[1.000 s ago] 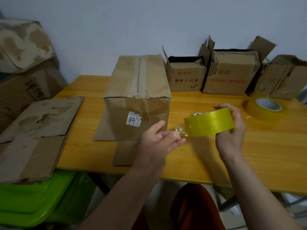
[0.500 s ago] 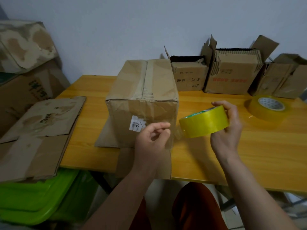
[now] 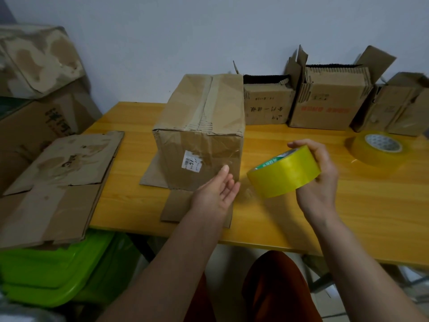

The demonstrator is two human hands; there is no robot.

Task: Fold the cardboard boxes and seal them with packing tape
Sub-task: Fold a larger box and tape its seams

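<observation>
A wooden table (image 3: pixel 348 217) stands against a pale wall (image 3: pixel 185 31). A worn cardboard box (image 3: pixel 202 133) stands upright at its middle, top flaps closed, bottom flaps splayed flat on the wood. Three open boxes (image 3: pixel 325 105) packed with flattened cardboard line the wall. A spare tape roll (image 3: pixel 378 147) lies flat at the right. Flattened cardboard (image 3: pixel 53 182) rests on green bins (image 3: pixel 58 270) to the left.

The right hand (image 3: pixel 318 177) grips a yellow tape roll (image 3: pixel 283 174) above the table, fingers curled over its rim, just beside the box. The left hand (image 3: pixel 216 191) is spread, fingers straight, fingertips touching the box's near face.
</observation>
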